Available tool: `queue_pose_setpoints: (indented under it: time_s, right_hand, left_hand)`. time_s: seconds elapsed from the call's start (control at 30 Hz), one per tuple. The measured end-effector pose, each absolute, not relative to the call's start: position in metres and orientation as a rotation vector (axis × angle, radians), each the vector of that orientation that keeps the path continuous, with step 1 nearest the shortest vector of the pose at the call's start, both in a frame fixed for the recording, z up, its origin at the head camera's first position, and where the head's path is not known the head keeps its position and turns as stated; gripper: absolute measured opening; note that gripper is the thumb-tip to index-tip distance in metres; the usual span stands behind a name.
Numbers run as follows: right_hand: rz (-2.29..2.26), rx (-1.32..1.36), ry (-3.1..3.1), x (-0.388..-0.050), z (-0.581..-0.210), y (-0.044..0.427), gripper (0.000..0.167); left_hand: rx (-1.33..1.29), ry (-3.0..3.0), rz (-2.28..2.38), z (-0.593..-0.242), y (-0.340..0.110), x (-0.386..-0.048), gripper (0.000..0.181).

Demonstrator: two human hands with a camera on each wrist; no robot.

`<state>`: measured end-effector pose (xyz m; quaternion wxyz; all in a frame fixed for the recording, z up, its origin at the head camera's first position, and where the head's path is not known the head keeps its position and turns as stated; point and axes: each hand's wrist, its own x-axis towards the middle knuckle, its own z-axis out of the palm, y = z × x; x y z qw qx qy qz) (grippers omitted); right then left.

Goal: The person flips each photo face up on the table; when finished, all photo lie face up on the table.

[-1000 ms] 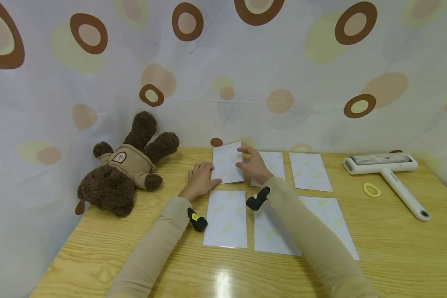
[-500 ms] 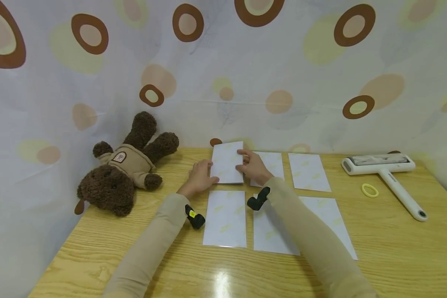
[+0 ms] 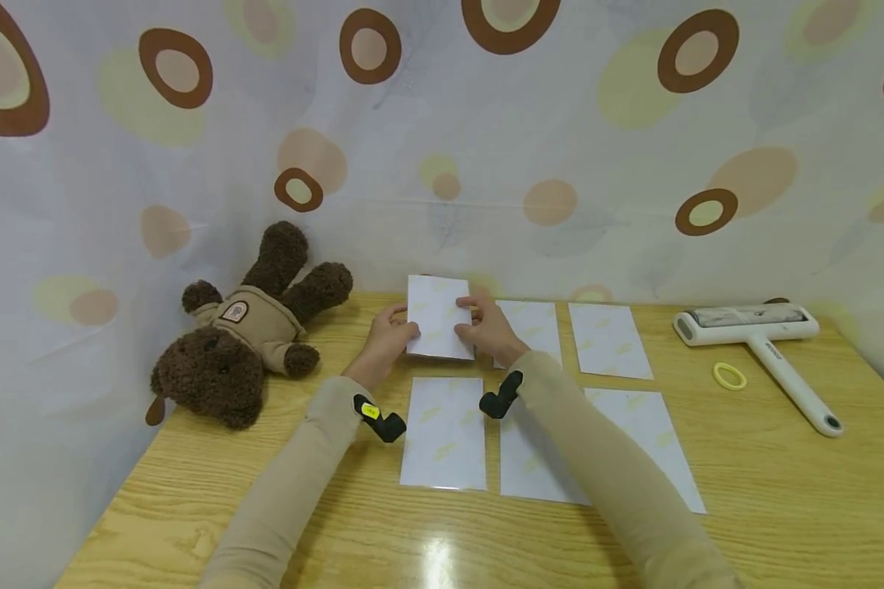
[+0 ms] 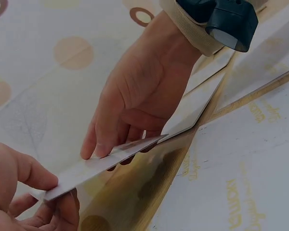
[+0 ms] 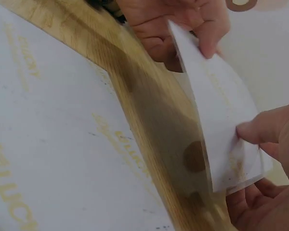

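A white sheet of photo paper with faint yellow lettering is raised off the wooden table, its blank-looking back turned up. At its left edge my left hand pinches it, thumb on top and fingers underneath. My right hand grips the opposite edge the same way. In the left wrist view the sheet spans between both hands, slightly tilted. The right wrist view shows the sheet a little bowed, with a clear border along its edge. Its underside is hidden.
Several similar sheets lie on the table, among them a near one and a far right one. A brown teddy bear lies at left. A yellow ring and a white lint roller are at right. A patterned curtain hangs behind.
The sheet has been lifted from the table and shifted slightly left. My left hand went from resting at its edge to pinching it; the right hand moved left with it.
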<state>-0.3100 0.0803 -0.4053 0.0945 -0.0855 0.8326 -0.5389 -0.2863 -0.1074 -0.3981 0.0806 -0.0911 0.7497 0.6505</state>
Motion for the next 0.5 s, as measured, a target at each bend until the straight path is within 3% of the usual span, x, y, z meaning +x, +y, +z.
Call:
queue_pose_setpoints:
  time_s: [0.5]
  right_hand:
    - [-1.604,-0.352,2.537,-0.302,-0.402,0.06,0.055]
  left_hand:
    - [-0.131,2.075,2.226,-0.393,-0.102,-0.286,0.04]
